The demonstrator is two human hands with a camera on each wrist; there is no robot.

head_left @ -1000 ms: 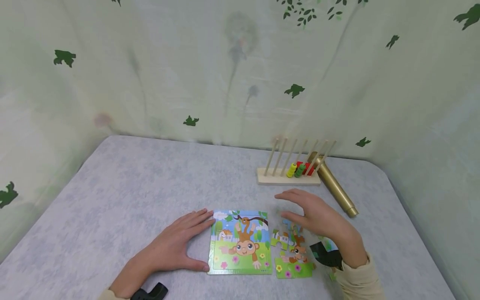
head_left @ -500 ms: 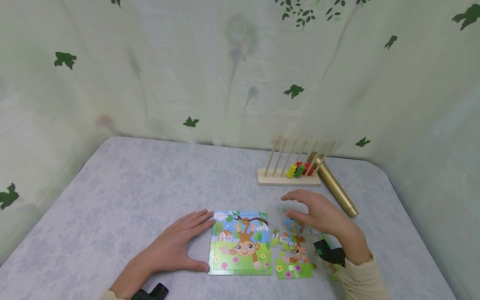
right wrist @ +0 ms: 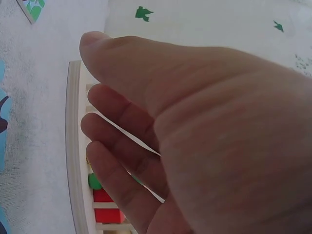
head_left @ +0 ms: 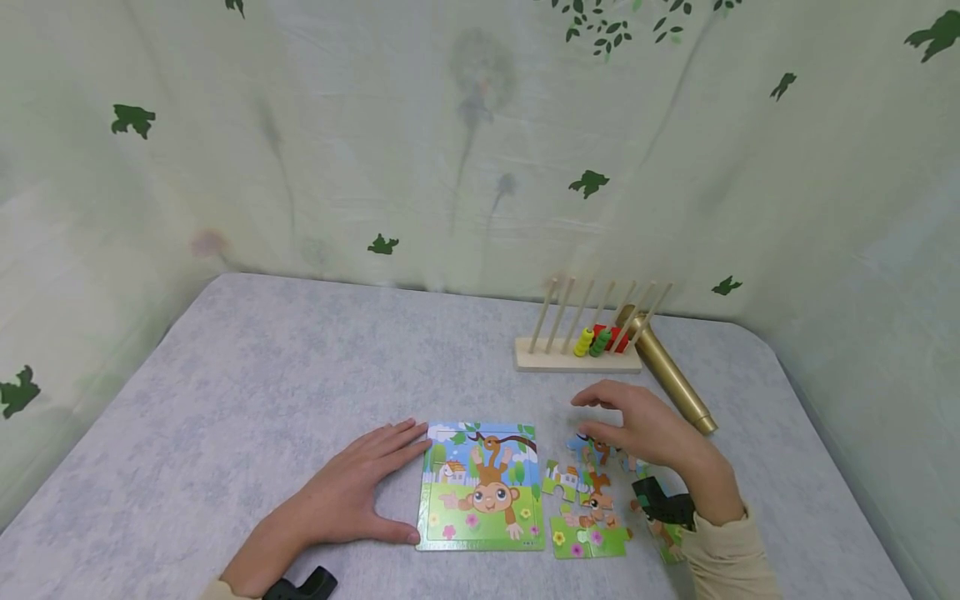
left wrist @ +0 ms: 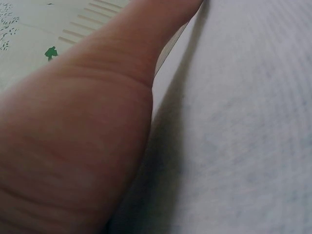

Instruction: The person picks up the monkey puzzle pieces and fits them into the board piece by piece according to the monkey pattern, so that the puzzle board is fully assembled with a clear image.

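Observation:
A square puzzle board [head_left: 487, 487] with a monkey picture lies flat on the table. Along its left edge rests my left hand [head_left: 348, 492], fingers outstretched and thumb by the lower left corner. Right of the board, several loose puzzle pieces [head_left: 590, 533] are spread out, some fitted together. My right hand [head_left: 652, 425] hovers over their far side, fingers loosely bent and holding nothing. In the right wrist view that hand [right wrist: 195, 117] has a gap between thumb and fingers. The left wrist view shows mostly the base of my left hand [left wrist: 83, 122].
At the back right stands a wooden peg rack [head_left: 577, 360] with yellow, green and red beads. A gold-coloured tube [head_left: 675, 379] lies slanting beside it. A patterned cloth [head_left: 465, 167] hangs behind the grey table [head_left: 300, 358]. My right forearm partly hides other pieces [head_left: 666, 542].
My right hand has drifted a little to the right, uncovering more of the blue puzzle pieces beneath it. The left hand and the board stay where they were.

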